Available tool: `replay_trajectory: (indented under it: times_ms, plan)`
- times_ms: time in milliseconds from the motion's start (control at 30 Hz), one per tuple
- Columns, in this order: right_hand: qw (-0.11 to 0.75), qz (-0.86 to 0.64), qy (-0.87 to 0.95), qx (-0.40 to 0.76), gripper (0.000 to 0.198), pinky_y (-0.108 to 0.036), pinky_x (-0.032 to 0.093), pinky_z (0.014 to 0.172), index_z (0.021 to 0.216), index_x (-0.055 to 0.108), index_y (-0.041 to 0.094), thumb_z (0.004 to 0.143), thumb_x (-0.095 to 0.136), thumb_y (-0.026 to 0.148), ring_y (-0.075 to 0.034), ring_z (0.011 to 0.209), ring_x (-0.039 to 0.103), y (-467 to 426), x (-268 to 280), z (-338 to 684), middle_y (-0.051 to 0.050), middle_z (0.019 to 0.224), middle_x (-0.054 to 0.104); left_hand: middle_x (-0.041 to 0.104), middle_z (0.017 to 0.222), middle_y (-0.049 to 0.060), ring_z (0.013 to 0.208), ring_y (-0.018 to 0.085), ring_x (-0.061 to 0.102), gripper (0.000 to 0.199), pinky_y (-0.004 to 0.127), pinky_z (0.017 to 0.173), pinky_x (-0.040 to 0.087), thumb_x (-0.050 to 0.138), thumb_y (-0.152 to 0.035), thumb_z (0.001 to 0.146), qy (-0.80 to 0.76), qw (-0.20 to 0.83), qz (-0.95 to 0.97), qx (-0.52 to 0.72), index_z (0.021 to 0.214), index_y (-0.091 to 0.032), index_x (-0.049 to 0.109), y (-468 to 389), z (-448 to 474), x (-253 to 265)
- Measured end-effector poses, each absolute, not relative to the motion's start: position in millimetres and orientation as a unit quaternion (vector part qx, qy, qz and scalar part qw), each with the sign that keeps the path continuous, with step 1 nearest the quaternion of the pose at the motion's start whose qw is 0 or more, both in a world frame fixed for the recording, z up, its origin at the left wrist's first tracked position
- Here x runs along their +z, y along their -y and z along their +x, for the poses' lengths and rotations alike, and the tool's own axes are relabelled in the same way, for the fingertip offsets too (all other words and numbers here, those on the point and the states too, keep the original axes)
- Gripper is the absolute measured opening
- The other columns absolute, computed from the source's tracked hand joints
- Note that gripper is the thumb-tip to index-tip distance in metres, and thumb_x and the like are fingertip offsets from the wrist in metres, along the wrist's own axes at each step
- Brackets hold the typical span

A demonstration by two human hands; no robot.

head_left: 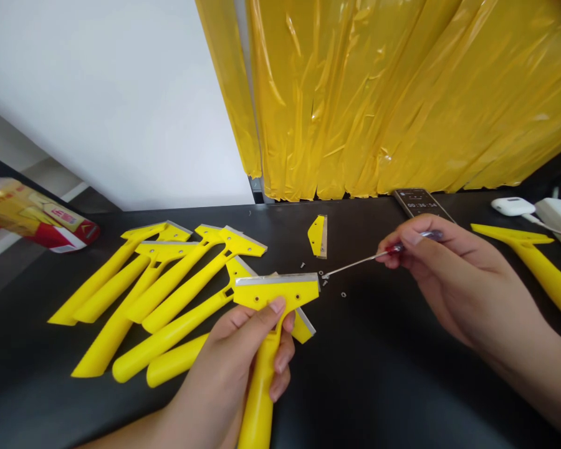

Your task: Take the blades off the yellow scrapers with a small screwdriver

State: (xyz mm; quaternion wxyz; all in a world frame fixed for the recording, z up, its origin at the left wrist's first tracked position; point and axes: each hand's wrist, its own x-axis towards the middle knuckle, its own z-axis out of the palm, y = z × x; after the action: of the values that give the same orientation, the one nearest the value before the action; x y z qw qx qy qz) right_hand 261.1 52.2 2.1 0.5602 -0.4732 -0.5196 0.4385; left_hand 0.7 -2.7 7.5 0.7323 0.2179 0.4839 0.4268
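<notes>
My left hand [257,343] grips a yellow scraper [277,293] just below its head, thumb pressed on the front plate. Two screw holes show in that plate, and a metal blade edge runs along its top. Between the thumb and fingers of my right hand [449,268] is a thin screwdriver [355,264] with a small translucent handle. Its tip is among several tiny screws and nuts [325,282] on the table, right beside the scraper head. Farther back lies a loose yellow cover plate [315,237] with a blade along its side.
Several yellow scrapers [182,280] lie side by side at left; another scraper [537,262] lies at far right. A phone [423,203] showing a timer, a white earbud case [513,206] and a red-gold package [37,215] rest on the black table [355,374]. Yellow plastic sheeting [378,93] hangs behind.
</notes>
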Motion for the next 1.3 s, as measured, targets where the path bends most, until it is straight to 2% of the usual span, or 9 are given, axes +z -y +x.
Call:
replay_trajectory:
  times_ms: [167,433,667,900,1300]
  plan:
    - [0.565,-0.465,0.516,0.444,0.018,-0.038,0.054,0.08,0.09,0.078,0.032,0.098,0.076,0.048,-0.023,0.084,0.062,-40.6,7.3,254.1,-0.004,0.088,0.069,0.06,0.07,0.0,0.053,0.009,0.042,0.028,0.016,0.042,0.044,0.076,-0.041,0.098,-0.484,0.738,0.231,0.409,0.085,-0.017,0.069,3.0,1.1,3.2]
    - [0.509,-0.464,0.555,0.467,0.017,-0.036,0.055,0.08,0.096,0.078,0.034,0.101,0.071,0.049,-0.023,0.087,0.063,-27.8,2.1,250.9,-0.004,0.091,0.072,0.056,0.058,-0.002,0.044,0.008,0.049,0.033,0.017,0.043,0.044,0.078,-0.044,0.095,-0.5,0.743,0.239,0.376,0.079,-0.017,0.07,6.5,1.3,-2.3]
    - [0.505,-0.474,0.559,0.456,0.017,-0.036,0.055,0.079,0.098,0.078,0.033,0.101,0.072,0.048,-0.023,0.086,0.063,-28.2,0.8,250.8,-0.005,0.093,0.072,0.056,0.057,-0.002,0.044,0.008,0.049,0.032,0.017,0.042,0.042,0.081,-0.044,0.092,-0.507,0.74,0.233,0.374,0.078,-0.018,0.07,5.8,2.4,-1.6]
    - [0.496,-0.48,0.57,0.447,0.016,-0.037,0.053,0.079,0.1,0.078,0.034,0.101,0.071,0.048,-0.023,0.087,0.063,-27.2,-0.9,252.2,-0.004,0.093,0.073,0.056,0.058,-0.002,0.045,0.008,0.047,0.033,0.017,0.042,0.043,0.081,-0.045,0.092,-0.506,0.739,0.236,0.378,0.078,-0.018,0.07,5.4,3.2,0.1]
    - [0.497,-0.467,0.576,0.45,0.016,-0.031,0.053,0.078,0.101,0.077,0.031,0.102,0.072,0.045,-0.02,0.086,0.063,-27.2,-1.0,252.5,-0.003,0.093,0.073,0.057,0.057,-0.002,0.043,0.008,0.051,0.035,0.017,0.042,0.043,0.076,-0.047,0.097,-0.505,0.742,0.245,0.367,0.08,-0.017,0.07,7.5,0.8,-4.1]
